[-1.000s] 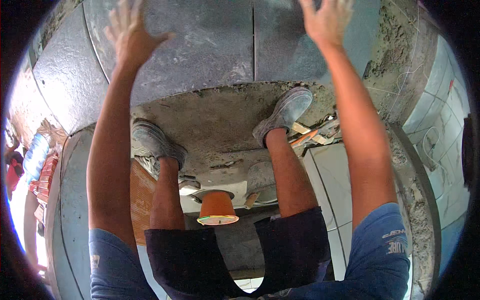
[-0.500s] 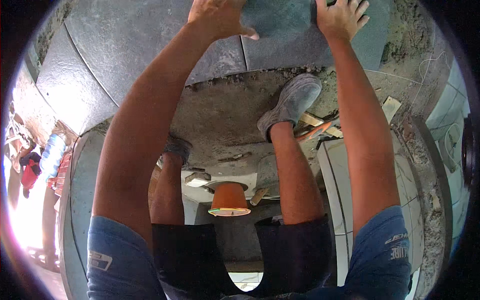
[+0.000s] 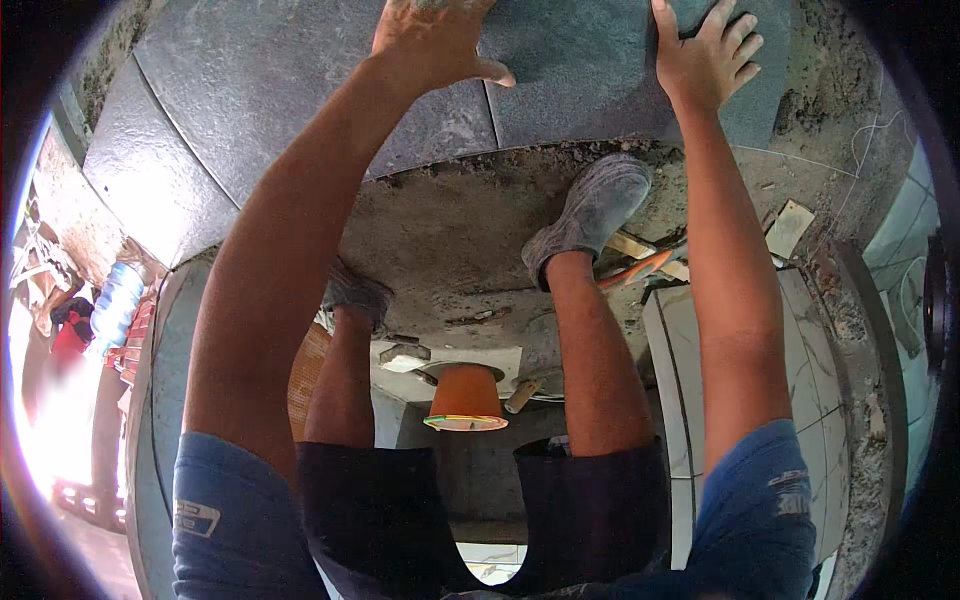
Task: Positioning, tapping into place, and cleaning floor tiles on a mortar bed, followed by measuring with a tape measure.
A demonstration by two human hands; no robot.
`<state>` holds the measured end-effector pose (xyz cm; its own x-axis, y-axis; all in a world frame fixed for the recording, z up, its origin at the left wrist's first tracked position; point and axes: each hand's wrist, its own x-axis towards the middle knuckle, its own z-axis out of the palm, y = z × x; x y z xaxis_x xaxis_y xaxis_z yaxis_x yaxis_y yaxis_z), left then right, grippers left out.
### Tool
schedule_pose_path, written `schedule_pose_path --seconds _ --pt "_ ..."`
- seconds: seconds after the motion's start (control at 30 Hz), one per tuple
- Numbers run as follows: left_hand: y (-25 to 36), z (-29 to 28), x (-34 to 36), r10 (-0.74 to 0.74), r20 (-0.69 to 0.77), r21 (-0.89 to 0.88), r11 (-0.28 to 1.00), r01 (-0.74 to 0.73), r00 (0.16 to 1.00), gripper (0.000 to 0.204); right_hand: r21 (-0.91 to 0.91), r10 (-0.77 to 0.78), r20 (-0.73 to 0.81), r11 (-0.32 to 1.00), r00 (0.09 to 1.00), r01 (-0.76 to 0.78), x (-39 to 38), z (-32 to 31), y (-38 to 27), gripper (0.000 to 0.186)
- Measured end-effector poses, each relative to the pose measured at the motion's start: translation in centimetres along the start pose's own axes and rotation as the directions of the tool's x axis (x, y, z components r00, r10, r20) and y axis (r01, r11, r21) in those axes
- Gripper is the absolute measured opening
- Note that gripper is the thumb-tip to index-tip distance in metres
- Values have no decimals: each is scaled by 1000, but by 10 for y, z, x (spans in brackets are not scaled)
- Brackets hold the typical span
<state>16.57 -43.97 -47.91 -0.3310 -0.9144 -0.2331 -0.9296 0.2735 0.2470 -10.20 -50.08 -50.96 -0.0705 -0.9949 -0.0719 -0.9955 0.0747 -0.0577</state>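
Observation:
My left hand (image 3: 436, 42) lies on dark grey floor tiles near the top edge, its thumb stretched to the right across a joint. Its other fingers are partly cut off by the picture's edge. My right hand (image 3: 706, 60) is spread on the dark grey tile (image 3: 585, 105) right of that joint, with fingers apart and nothing held. Left of the joint is another dark grey tile (image 3: 270, 75). The tiles' near edge borders rough, bare mortar (image 3: 450, 225).
My grey shoe (image 3: 600, 205) stands close to the tile edge. An orange-handled tool (image 3: 640, 268) lies beside wood scraps on the right. Behind my feet are an orange bucket (image 3: 466, 395) and a small block (image 3: 404, 357). A thin string (image 3: 800, 157) runs along the right.
My right hand has slid a little to the right over the tile, its fingers more widely spread. My left hand has stayed nearly in place. The whole view has shifted slightly.

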Motion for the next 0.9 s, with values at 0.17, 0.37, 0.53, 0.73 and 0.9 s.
schedule_pose_path --seconds 0.17,0.37,0.53,0.73,0.9 --pt "5 -13 -2 -22 121 -47 999 28 992 129 7 -65 -58 998 996 65 12 0 8 91" --pt "-2 0 0 6 -25 -13 1000 -7 1000 130 -23 -213 -464 973 860 229 46 -20 -11 84" --pt "10 -7 4 -15 89 -46 999 19 996 129 -33 -336 -213 941 918 337 3 -8 8 71" --pt "-14 31 -6 83 -236 -63 993 -100 968 127 474 437 524 563 731 -677 -138 -30 23 71" --pt "0 26 5 86 -229 -77 991 -106 970 127 576 422 787 -244 450 -780 -153 -42 -12 47"
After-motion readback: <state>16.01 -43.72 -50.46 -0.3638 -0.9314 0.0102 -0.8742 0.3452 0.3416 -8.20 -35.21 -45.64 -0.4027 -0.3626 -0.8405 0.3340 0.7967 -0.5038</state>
